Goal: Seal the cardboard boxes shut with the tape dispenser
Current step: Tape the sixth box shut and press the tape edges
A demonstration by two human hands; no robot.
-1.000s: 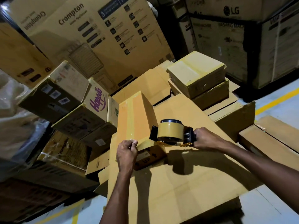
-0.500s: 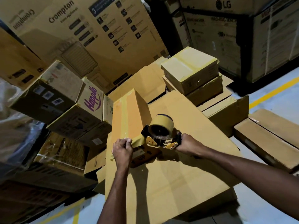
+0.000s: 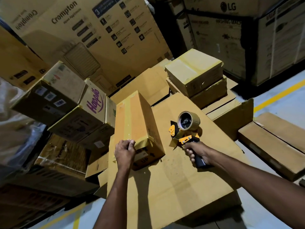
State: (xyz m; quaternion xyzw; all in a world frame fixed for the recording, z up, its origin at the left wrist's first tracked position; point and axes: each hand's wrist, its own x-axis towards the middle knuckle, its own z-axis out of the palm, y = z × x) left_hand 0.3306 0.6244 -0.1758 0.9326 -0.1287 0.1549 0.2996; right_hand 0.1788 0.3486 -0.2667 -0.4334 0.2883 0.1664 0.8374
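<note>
left hand: your left hand [image 3: 125, 152] sits on the near top edge of the small box [image 3: 142, 119]. its fingers curl over that edge, right where the tape strip [image 3: 127, 119] folds down onto the front face.
right hand: your right hand [image 3: 197, 152] is wrapped tight around the dark handle of the tape dispenser [image 3: 184, 131], and nothing else is in it.
tape dispenser: you hold it in the air just right of the small box and apart from it. the brown tape roll [image 3: 189, 128] is on top with its open core turned toward you, and the yellow frame sits below it.
small box: it rests on the large flat box [image 3: 173, 182], long side running away from you. the tape strip runs lengthwise along its top, and "up" with an arrow is printed on the near face.
large flat box: it lies low on the grey floor [image 3: 280, 111] beneath both of your hands.
behind right: two taped boxes [image 3: 193, 70] are stacked, the upper one sealed across its top.
left side: a box marked happilo [image 3: 94, 103] lies tilted among other cartons.
background: a big crompton carton [image 3: 99, 30] leans at the back, with lg cartons [image 3: 231, 7] to its right.
far right: flat boxes [image 3: 272, 146] lie on the floor near a yellow line [image 3: 277, 96].
</note>
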